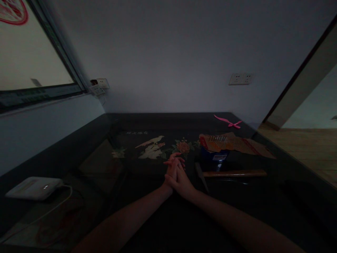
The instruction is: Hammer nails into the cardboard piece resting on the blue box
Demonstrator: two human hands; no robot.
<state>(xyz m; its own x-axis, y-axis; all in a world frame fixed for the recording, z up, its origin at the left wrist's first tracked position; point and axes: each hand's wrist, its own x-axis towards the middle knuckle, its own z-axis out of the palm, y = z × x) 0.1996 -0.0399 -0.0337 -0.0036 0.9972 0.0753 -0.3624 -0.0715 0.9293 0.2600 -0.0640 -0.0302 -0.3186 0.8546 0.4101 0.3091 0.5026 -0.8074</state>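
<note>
My left hand [171,168] and my right hand [183,181] are pressed together palm to palm over the middle of a dark glass-topped table [147,119], fingers stretched forward. Neither hand holds anything that I can see. Just right of them lies a hammer with a wooden handle [234,173] and a dark head toward my hands. Behind the hammer stands a blue box [213,154] with a flat cardboard sheet [237,143] lying across it. Under the glass, ahead of my fingers, is a picture of birds and a flower [158,147].
A pink ribbon [229,122] lies at the table's far right corner. A white device with a cable [34,187] rests at the left edge. Wall sockets [240,78] sit on the back wall, a window at the left, an open doorway with wooden floor at the right.
</note>
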